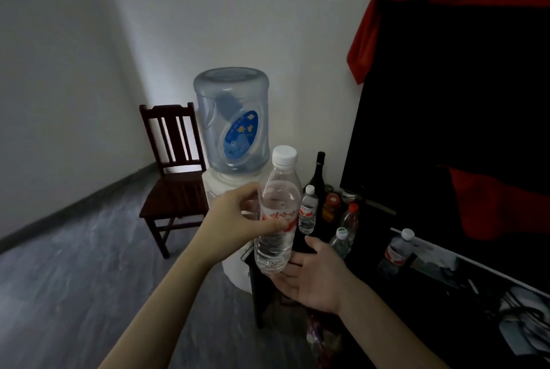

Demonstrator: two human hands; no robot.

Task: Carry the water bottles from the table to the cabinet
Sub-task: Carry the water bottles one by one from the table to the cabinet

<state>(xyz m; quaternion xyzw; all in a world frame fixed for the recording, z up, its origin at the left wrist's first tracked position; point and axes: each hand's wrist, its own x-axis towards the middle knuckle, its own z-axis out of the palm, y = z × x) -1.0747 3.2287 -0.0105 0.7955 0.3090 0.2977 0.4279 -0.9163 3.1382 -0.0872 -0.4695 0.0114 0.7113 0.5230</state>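
Note:
My left hand (235, 219) grips a clear water bottle (278, 207) with a white cap and a red label, upright in the air over the cabinet's left end. My right hand (312, 276) lies open under the bottle's base, palm up, fingers touching its bottom. On the dark cabinet top (369, 288) stand more water bottles: a small white-capped one (308, 210), a red-capped one (351, 219), a green-capped one (341, 242) and a white-capped one (397, 252) further right.
A water dispenser (235, 127) with a big blue jug stands left of the cabinet. A dark wooden chair (175, 178) is by the wall. A dark wine bottle (318, 178), jars and a large black screen (452, 106) draped with red cloth occupy the cabinet.

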